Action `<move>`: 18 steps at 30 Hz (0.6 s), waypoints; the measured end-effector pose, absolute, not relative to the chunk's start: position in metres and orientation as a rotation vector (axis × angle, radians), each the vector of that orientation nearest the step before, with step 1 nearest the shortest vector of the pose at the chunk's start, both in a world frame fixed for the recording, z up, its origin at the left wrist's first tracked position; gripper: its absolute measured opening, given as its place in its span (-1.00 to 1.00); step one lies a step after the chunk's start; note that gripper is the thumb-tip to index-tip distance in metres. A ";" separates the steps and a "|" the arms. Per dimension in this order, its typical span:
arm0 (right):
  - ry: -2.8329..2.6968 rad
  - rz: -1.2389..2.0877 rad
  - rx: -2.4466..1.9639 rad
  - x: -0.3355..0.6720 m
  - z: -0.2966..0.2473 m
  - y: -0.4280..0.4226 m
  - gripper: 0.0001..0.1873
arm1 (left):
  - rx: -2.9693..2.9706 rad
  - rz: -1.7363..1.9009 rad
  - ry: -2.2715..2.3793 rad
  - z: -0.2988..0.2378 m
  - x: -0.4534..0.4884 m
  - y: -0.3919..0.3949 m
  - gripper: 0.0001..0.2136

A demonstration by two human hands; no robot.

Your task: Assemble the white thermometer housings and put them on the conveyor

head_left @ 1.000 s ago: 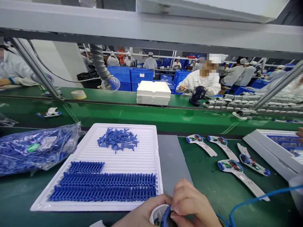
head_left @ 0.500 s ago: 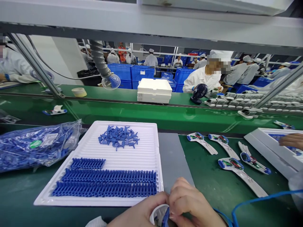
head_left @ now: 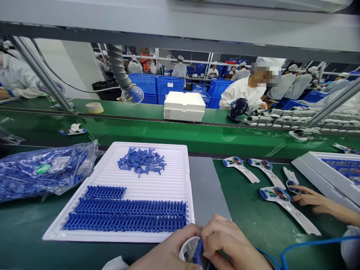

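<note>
At the bottom centre, my left hand (head_left: pixel 164 252) is closed around a white plastic housing (head_left: pixel 188 247) with an open rounded end. A blue part (head_left: pixel 198 252) sits along its right side. My right hand (head_left: pixel 232 245) presses against that blue part with bent fingers; the fingertips are partly hidden. Just beyond my hands lies a white ribbed tray (head_left: pixel 157 183), bearing rows of small blue clips (head_left: pixel 129 221) and a loose pile of blue pieces (head_left: pixel 142 161).
Several white handset halves with wiring (head_left: pixel 289 206) lie at right, where a co-worker's hand (head_left: pixel 317 202) touches one. A white box (head_left: pixel 317 172) stands behind them. At left is a plastic bag of blue parts (head_left: pixel 47 170). A green conveyor (head_left: pixel 157 131) runs behind; a blue cable (head_left: pixel 315 242) crosses lower right.
The co-worker's hand has come from the white box down to a handset half. A white-blue piece on the conveyor has shifted right. My hands stay on the housing, nearly in place.
</note>
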State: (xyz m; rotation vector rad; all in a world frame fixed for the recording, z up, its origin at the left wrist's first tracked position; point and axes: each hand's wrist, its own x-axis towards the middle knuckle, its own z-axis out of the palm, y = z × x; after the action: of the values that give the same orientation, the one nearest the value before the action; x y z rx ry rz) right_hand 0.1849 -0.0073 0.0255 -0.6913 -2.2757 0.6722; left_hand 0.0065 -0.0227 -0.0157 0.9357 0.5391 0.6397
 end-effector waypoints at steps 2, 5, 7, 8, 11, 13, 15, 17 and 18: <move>-2.257 0.677 -0.708 0.186 0.025 -0.010 -0.77 | 0.866 0.663 0.493 -0.020 0.008 -0.023 -0.38; -2.182 0.738 -0.729 0.187 0.022 -0.015 -0.77 | 0.805 0.654 0.427 -0.028 0.008 -0.022 -0.33; -2.147 0.773 -0.719 0.187 0.019 -0.016 -0.77 | 0.770 0.693 0.427 -0.031 0.009 -0.023 -0.32; -2.138 0.780 -0.713 0.187 0.018 -0.015 -0.78 | 0.759 0.719 0.437 -0.031 0.009 -0.023 -0.32; -2.077 0.802 -0.704 0.188 0.016 -0.014 -0.79 | 0.756 0.782 0.484 -0.029 0.008 -0.025 -0.31; -1.979 0.876 -0.707 0.189 0.013 -0.015 -0.85 | 0.802 0.858 0.522 -0.029 0.007 -0.027 -0.29; -1.848 1.006 -0.783 0.189 0.007 -0.016 -0.95 | 0.910 0.973 0.574 -0.033 0.006 -0.028 -0.31; -1.689 1.229 -0.871 0.187 -0.002 -0.017 -0.82 | 1.057 1.053 0.624 -0.040 0.006 -0.028 -0.34; -1.600 1.371 -0.875 0.186 -0.007 -0.017 -0.75 | 1.137 1.075 0.644 -0.043 0.006 -0.028 -0.35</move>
State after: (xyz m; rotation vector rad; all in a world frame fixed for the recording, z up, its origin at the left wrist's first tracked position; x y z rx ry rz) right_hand 0.1858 -0.0175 -0.0075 -0.8754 -1.6005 1.3711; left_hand 0.0064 -0.0277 -0.0430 1.1370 0.6438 1.0753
